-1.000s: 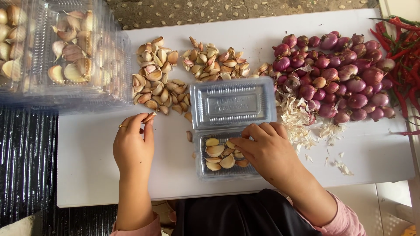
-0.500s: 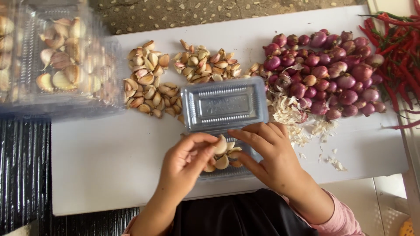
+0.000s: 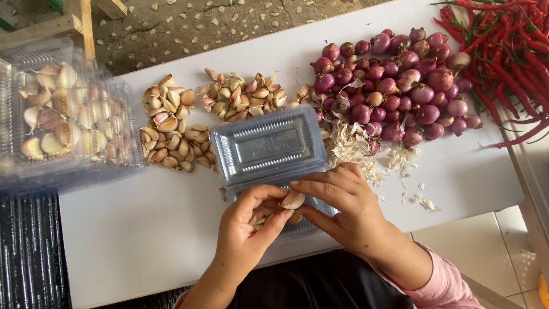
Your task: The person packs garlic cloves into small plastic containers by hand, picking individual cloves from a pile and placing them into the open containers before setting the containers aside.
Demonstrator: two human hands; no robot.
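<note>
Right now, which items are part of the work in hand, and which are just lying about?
In hand:
left hand, right hand
garlic clove, held by both
open clear plastic box
loose garlic cloves

Lying about:
shallots
red chillies
filled clear boxes
papery skins

A white tabletop carries a spread of unpeeled garlic cloves at its far side, with a heap of purple-red shallots to their right and loose papery skins just below that heap. Red chillies lie at the right end. A clear plastic hinged box sits open near the middle, and stacked clear boxes of garlic rest on the left edge.
</note>
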